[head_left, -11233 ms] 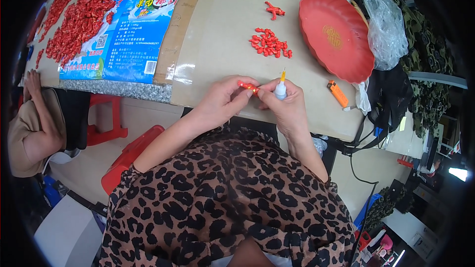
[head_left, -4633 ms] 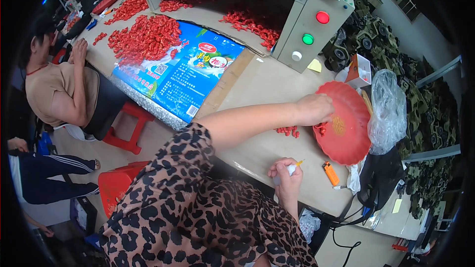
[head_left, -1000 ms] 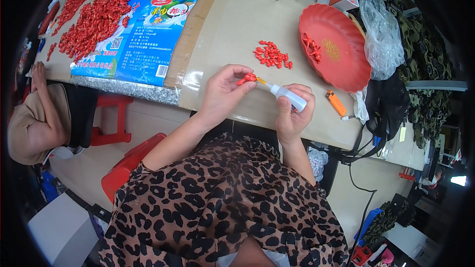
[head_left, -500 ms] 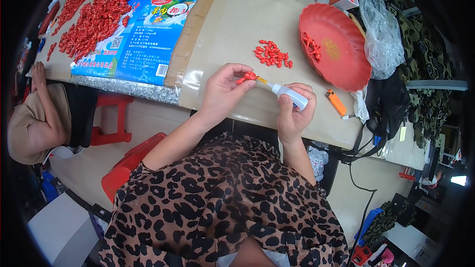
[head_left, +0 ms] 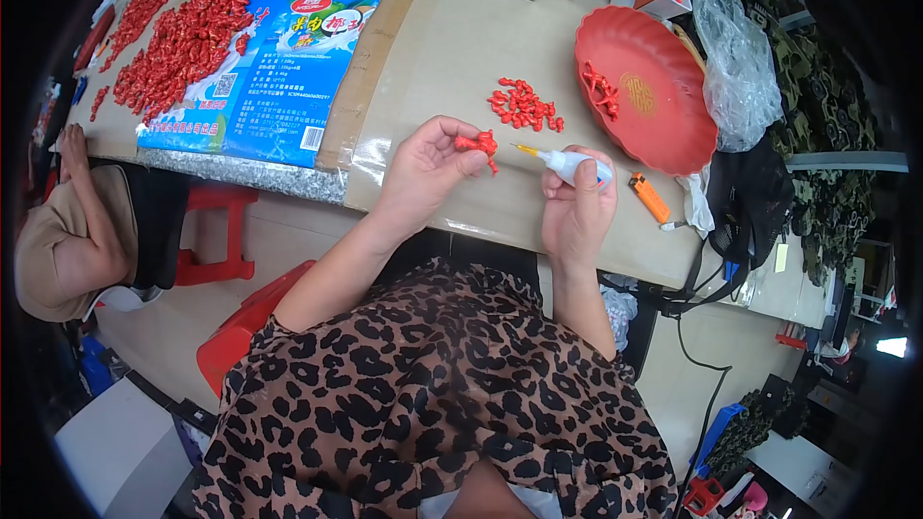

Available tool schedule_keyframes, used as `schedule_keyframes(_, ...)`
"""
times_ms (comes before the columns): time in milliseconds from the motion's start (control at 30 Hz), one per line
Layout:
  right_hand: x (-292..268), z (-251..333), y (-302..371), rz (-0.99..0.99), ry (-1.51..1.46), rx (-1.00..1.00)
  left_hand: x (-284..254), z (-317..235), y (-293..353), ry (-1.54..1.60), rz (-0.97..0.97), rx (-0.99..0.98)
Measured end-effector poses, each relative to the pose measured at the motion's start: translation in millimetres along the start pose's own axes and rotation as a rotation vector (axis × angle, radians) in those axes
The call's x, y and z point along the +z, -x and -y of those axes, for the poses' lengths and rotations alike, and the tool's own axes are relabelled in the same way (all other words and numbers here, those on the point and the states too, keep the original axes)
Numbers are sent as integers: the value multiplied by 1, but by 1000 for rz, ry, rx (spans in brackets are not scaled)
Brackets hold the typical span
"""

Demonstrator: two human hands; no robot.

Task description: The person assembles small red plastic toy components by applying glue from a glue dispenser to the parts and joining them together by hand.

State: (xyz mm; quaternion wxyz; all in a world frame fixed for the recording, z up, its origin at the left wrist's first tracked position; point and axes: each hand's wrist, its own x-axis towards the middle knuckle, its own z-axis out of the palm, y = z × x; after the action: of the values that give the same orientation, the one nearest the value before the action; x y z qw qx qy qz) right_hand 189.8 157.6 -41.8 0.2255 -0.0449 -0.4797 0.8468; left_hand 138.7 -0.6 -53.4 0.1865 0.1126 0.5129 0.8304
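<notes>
Between the thumb and fingers of my left hand [head_left: 437,168] is a small glossy red figurine [head_left: 478,143], part of it hidden by the fingertips. My right hand [head_left: 580,207] grips a small white glue bottle [head_left: 574,169] with a thin yellowish nozzle [head_left: 528,149]. The nozzle points left at the figurine, with a short gap between them. Just beyond my hands lies a small heap of red pieces [head_left: 524,104] on the table [head_left: 433,58]. To its right stands a red scalloped dish [head_left: 663,125] with a few red pieces [head_left: 601,91] inside.
A large pile of red pieces [head_left: 183,53] lies at the left, partly on a blue printed cardboard sheet [head_left: 298,58]. An orange lighter [head_left: 650,198] is below the dish, a clear plastic bag [head_left: 738,72] right of it. Another person's arm [head_left: 96,202] rests at the left table edge.
The nozzle has come away from the red figurine, opening a gap. My right hand has turned the bottle flatter, and the figurine has been turned in my left fingers.
</notes>
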Motion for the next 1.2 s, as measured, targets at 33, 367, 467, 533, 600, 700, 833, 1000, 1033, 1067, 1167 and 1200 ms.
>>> schedule_keyframes(33,1,2,-2,-6,-81,56,-1,-3,0,33,44,-52)
schedule_keyframes(367,10,15,-2,63,-99,131,-12,-31,-18,306,291,-462)
schedule_keyframes(467,9,12,0,105,-14,120,-17,-31,-22,268,425,-522)
schedule_keyframes(533,9,11,2,125,8,111,-16,-34,-22,181,452,-555)
schedule_keyframes(600,9,9,4,147,29,103,-14,-37,-23,167,434,-572)
schedule_keyframes(700,11,9,5,176,61,60,-15,-38,-25,153,427,-612)
schedule_keyframes(833,12,9,6,199,129,37,-13,-38,-26,124,435,-651)
schedule_keyframes(1000,11,10,6,196,182,27,-13,-38,-26,98,429,-667)
schedule_keyframes(1033,11,10,6,196,190,27,-14,-38,-26,98,435,-668)
schedule_keyframes(1067,10,10,6,195,199,27,-13,-38,-26,98,436,-668)
schedule_keyframes(1167,9,10,6,210,229,19,-12,-39,-26,64,425,-680)
schedule_keyframes(1200,9,10,6,209,230,19,-12,-39,-26,56,420,-680)
